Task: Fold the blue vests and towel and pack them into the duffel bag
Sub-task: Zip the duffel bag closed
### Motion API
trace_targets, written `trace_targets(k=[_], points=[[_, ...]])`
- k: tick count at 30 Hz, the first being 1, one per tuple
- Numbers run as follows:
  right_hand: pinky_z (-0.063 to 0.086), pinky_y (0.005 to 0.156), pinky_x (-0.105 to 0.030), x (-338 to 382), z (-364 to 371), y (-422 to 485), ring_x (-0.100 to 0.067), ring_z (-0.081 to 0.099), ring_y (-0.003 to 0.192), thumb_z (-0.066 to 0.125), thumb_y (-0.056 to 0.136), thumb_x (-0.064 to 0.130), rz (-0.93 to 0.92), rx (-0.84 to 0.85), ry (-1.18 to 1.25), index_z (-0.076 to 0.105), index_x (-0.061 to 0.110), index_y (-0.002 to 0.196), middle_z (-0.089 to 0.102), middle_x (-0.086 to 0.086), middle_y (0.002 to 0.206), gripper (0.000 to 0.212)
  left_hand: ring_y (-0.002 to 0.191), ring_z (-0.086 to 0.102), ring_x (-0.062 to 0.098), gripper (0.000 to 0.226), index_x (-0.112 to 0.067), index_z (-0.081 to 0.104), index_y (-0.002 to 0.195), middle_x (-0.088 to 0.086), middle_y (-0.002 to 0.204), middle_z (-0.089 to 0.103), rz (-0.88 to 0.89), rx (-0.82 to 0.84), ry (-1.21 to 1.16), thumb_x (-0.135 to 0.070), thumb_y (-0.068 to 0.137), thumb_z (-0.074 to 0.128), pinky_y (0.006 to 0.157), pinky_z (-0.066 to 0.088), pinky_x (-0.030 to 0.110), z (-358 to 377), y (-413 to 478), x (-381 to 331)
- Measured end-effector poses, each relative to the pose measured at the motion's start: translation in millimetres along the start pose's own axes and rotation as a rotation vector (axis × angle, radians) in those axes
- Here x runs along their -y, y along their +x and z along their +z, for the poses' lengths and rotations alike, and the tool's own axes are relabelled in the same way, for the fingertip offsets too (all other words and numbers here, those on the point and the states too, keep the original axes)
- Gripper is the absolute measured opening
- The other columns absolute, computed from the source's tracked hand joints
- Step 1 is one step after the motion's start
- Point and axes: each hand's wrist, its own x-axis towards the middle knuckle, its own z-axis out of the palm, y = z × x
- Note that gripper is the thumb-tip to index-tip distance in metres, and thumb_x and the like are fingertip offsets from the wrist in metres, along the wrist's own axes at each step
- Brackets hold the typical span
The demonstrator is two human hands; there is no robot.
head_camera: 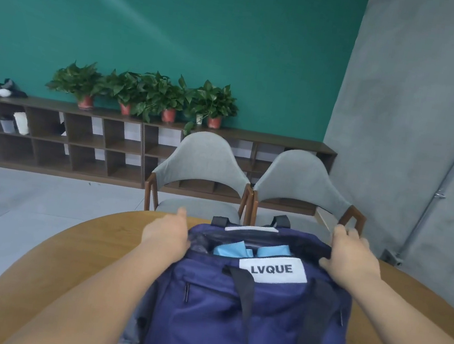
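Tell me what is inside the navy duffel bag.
Through the open top of the duffel bag, folded light blue fabric shows, in at least two pieces. The bag's walls cover everything lower, so how many items are packed cannot be told.

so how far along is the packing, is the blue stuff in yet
Nearly done, it seems. Folded light blue fabric already lies inside the duffel bag; whether that is every piece I cannot tell. In hand: left hand and right hand sit at the ends of the open top, the right gripping its rim. Left: closing it.
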Motion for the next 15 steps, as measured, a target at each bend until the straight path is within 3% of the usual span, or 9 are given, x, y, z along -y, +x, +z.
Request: trace_targets(k=[2, 4, 8, 12, 15], points=[[0.056, 0.074, -0.040, -11.5, -6.9, -3.3, -0.031, 0.062, 0.087, 0.078, 0.081, 0.037, 0.069, 0.060, 0.105, 0.050, 0.022, 0.098, 0.063, -0.005, 0.099, 0.037, 0.085, 0.061, 0.030, 0.012, -0.017, 0.058, 0.104, 0.007, 0.103, 0.067, -0.024, -0.041, -0.084, -0.028, 0.099, 0.058, 0.070, 0.053, 0.037, 1.4, 2.2, 8.2], [0.052, 0.066, -0.036, -21.0, -15.7, -4.3, -0.029, 0.061, 0.076, 0.076, 0.079, 0.033, 0.093, 0.038, 0.201, 0.053, 0.024, 0.083, 0.065, -0.001, 0.083, 0.025, 0.079, 0.060, 0.031, 0.012, -0.016, 0.061, 0.098, 0.010, 0.096, 0.069, -0.015, -0.163, -0.193, -0.020, 0.100, 0.051, 0.069, 0.054, 0.038, -1.5, 3.8, 9.0], [0.051, 0.069, -0.036, -30.6, -29.7, -6.5, -0.028, 0.062, 0.081, 0.079, 0.076, 0.027, 0.093, -0.103, 0.361, 0.062, 0.029, 0.080, 0.069, 0.005, 0.081, 0.018, 0.080, 0.062, 0.032, 0.015, -0.019, 0.055, 0.111, 0.008, 0.090, 0.068, 0.041, -0.363, -0.278, -0.018, 0.105, 0.041, 0.066, 0.050, 0.038, -14.2, 2.3, -0.3], [0.051, 0.071, -0.030, -36.9, -21.6, -23.1, -0.013, 0.068, 0.085, 0.085, 0.080, 0.031, -0.008, -0.088, 0.473, 0.069, 0.038, 0.083, 0.071, 0.018, 0.085, 0.018, 0.087, 0.064, 0.033, 0.012, -0.022, 0.055, 0.105, 0.008, 0.098, 0.069, 0.007, -0.214, -0.165, -0.027, 0.107, 0.044, 0.074, 0.056, 0.042, -10.4, 4.9, 7.2], [0.058, 0.080, -0.033, -42.0, -8.6, -30.9, -0.006, 0.070, 0.087, 0.089, 0.078, 0.041, -0.014, -0.080, 0.577, 0.072, 0.040, 0.083, 0.075, 0.019, 0.088, 0.018, 0.108, 0.060, 0.034, 0.019, -0.024, 0.060, 0.114, 0.010, 0.120, 0.065, -0.005, -0.067, -0.073, -0.038, 0.101, 0.058, 0.089, 0.056, 0.044, -16.3, 4.2, 0.5]])
